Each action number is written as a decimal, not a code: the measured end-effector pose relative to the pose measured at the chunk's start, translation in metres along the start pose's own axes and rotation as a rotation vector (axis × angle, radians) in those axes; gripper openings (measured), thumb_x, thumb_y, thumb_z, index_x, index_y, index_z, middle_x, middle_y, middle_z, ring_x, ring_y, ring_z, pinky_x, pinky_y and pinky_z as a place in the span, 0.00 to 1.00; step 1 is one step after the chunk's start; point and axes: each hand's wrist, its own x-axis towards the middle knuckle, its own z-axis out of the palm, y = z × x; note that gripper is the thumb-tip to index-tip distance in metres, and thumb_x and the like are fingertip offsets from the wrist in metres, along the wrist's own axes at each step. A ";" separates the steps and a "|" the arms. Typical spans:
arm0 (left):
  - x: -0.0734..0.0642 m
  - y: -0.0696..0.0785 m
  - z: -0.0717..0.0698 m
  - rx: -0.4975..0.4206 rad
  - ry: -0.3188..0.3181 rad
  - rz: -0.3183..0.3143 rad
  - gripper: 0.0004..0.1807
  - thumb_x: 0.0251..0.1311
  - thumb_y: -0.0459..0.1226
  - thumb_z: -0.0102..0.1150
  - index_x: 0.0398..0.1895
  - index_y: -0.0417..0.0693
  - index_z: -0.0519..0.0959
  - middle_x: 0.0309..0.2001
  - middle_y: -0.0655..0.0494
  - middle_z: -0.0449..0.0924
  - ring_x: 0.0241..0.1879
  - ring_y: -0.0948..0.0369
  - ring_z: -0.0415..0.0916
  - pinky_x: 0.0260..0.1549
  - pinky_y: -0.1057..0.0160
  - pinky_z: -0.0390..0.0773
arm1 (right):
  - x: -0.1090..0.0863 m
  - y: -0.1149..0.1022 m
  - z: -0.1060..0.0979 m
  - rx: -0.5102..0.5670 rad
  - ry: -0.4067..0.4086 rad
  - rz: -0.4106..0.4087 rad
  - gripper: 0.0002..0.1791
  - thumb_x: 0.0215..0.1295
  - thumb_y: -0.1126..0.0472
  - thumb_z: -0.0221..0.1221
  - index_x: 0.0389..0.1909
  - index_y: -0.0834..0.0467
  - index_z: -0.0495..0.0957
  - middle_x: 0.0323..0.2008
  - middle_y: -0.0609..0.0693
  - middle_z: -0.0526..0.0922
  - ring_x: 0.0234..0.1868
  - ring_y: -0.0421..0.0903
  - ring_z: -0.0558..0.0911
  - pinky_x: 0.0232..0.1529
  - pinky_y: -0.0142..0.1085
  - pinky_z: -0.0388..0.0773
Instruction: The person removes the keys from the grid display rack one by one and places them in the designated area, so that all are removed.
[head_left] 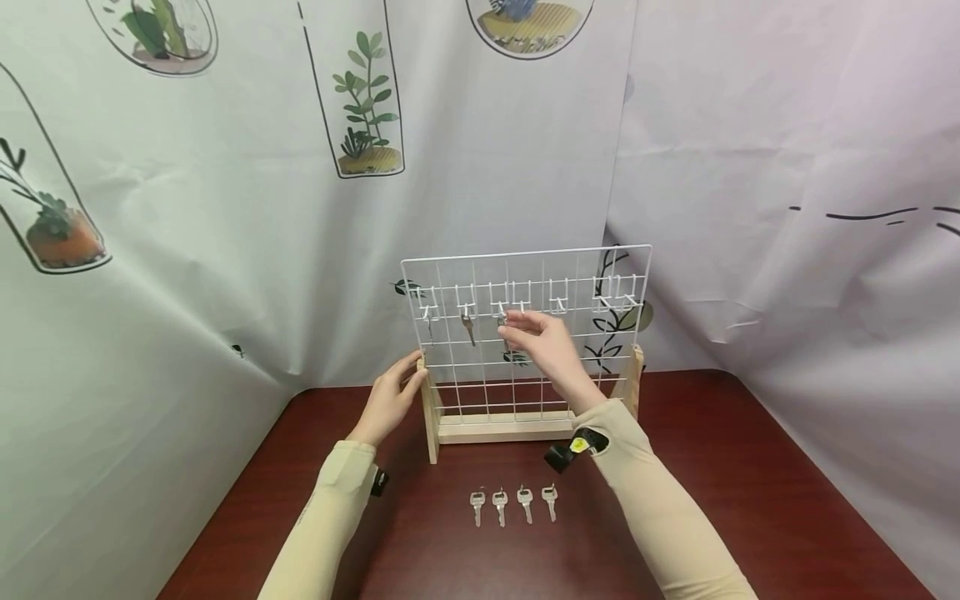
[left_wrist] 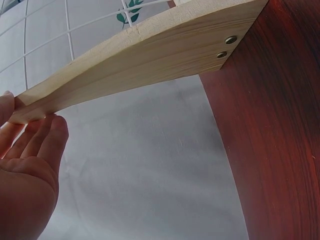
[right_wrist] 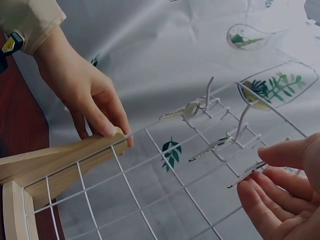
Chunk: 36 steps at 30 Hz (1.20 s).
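Right hand [head_left: 551, 346], centre: pinches one key [right_wrist: 247, 174] beside a hook [head_left: 499, 308]; hanging step, seemingly; next calls for secure seating, then release. Left hand [head_left: 388, 400], left of centre: grips wooden upright [left_wrist: 150, 65]. Four keys [head_left: 501, 502]: lower centre.

Left hand [head_left: 390, 397] pinches; right hand [head_left: 552, 347], raised higher, pinches too.

Dark red, wood-grained table [head_left: 750, 467]. Behind, pale wrinkled cloth [head_left: 510, 183] printed with green leafy plant [head_left: 367, 100] inside black-outlined jar [head_left: 333, 50]; thin black lines [head_left: 866, 218] toward right.
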 end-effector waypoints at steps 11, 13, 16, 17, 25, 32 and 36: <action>0.001 -0.001 0.001 -0.001 0.000 -0.001 0.26 0.74 0.40 0.56 0.71 0.40 0.70 0.67 0.39 0.72 0.63 0.45 0.74 0.59 0.49 0.78 | 0.001 -0.001 0.002 0.055 0.056 -0.023 0.16 0.66 0.65 0.66 0.52 0.69 0.82 0.47 0.63 0.86 0.38 0.48 0.87 0.46 0.35 0.86; 0.001 -0.001 0.001 -0.001 0.001 0.001 0.26 0.74 0.40 0.56 0.71 0.40 0.70 0.67 0.39 0.72 0.63 0.45 0.75 0.59 0.49 0.78 | 0.000 -0.001 0.002 0.059 0.067 -0.024 0.15 0.66 0.65 0.66 0.51 0.69 0.83 0.47 0.63 0.86 0.39 0.52 0.87 0.46 0.35 0.86; 0.001 -0.001 0.001 -0.001 0.002 0.005 0.26 0.74 0.39 0.56 0.71 0.39 0.70 0.67 0.39 0.72 0.62 0.45 0.75 0.59 0.48 0.78 | -0.001 -0.003 0.003 0.066 0.085 -0.016 0.15 0.66 0.64 0.67 0.50 0.68 0.84 0.47 0.64 0.86 0.39 0.53 0.87 0.45 0.34 0.86; 0.001 -0.001 0.001 0.000 0.003 0.005 0.25 0.74 0.39 0.56 0.71 0.39 0.71 0.66 0.39 0.72 0.62 0.45 0.75 0.58 0.48 0.79 | -0.002 -0.003 0.003 0.068 0.089 -0.013 0.16 0.66 0.63 0.67 0.50 0.69 0.84 0.47 0.64 0.86 0.38 0.51 0.88 0.44 0.34 0.86; 0.001 -0.003 0.001 0.001 0.001 -0.004 0.26 0.74 0.40 0.56 0.71 0.40 0.70 0.67 0.39 0.72 0.62 0.45 0.75 0.58 0.48 0.79 | -0.007 -0.009 0.004 0.089 0.118 -0.013 0.16 0.65 0.62 0.68 0.47 0.71 0.84 0.42 0.61 0.88 0.29 0.41 0.86 0.39 0.34 0.87; 0.000 -0.002 0.001 0.004 -0.003 -0.019 0.26 0.74 0.40 0.56 0.71 0.42 0.70 0.67 0.40 0.72 0.62 0.45 0.75 0.59 0.48 0.78 | -0.014 -0.013 0.006 0.097 0.098 -0.001 0.14 0.64 0.64 0.69 0.46 0.70 0.85 0.40 0.60 0.88 0.33 0.51 0.87 0.38 0.35 0.87; 0.000 -0.002 0.001 0.000 -0.004 -0.025 0.26 0.74 0.41 0.56 0.72 0.43 0.70 0.67 0.40 0.72 0.63 0.45 0.75 0.59 0.48 0.78 | -0.017 -0.012 0.005 0.085 0.091 -0.001 0.14 0.64 0.63 0.68 0.46 0.69 0.85 0.39 0.59 0.88 0.32 0.49 0.87 0.40 0.37 0.87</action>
